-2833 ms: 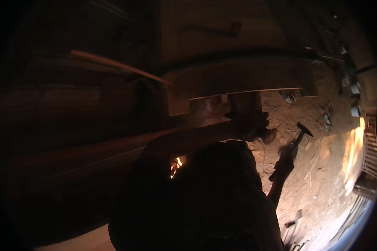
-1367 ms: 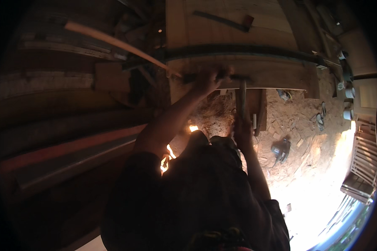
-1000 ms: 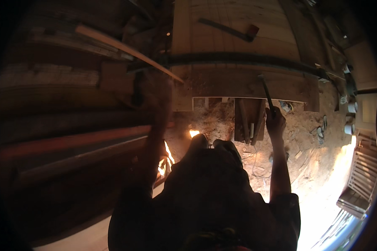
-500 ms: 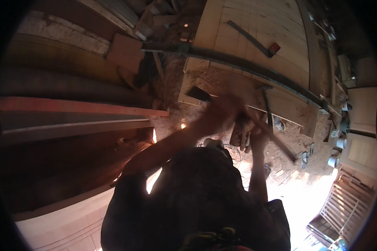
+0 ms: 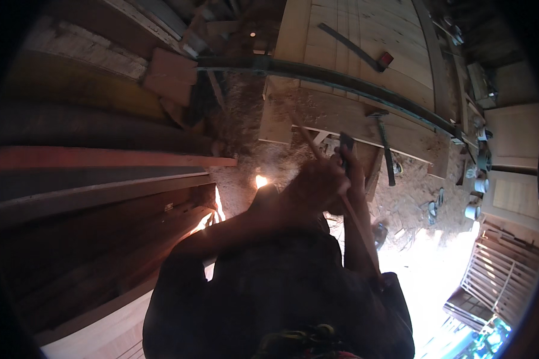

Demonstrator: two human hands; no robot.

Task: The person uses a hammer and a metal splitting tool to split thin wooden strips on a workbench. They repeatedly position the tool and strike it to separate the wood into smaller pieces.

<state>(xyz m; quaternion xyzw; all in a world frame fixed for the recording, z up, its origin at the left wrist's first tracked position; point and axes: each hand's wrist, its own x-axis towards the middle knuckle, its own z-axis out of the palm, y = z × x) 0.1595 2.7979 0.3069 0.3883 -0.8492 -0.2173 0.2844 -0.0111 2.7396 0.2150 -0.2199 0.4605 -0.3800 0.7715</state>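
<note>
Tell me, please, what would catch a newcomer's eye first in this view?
Probably the two hands meeting mid-frame: the left hand and right hand close on a thin wooden stick that slants down to the right. Beyond them a hammer lies on the pale plank panel, and long dark boards fill the left.

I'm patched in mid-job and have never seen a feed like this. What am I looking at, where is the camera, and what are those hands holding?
There is no machine here: a person works with bare hands. The single picture comes from a wide fisheye camera on that person's head, looking down, so straight edges bend and the dark shape at the bottom is the person's own body. The left hand and right hand meet in front of the chest around a thin wooden stick that slants down to the right; exactly which fingers close on it is hard to tell. Beyond them a pale plank panel lies over a sawdust-strewn floor, with a hammer on its near edge. Long boards are stacked on the left.
</note>
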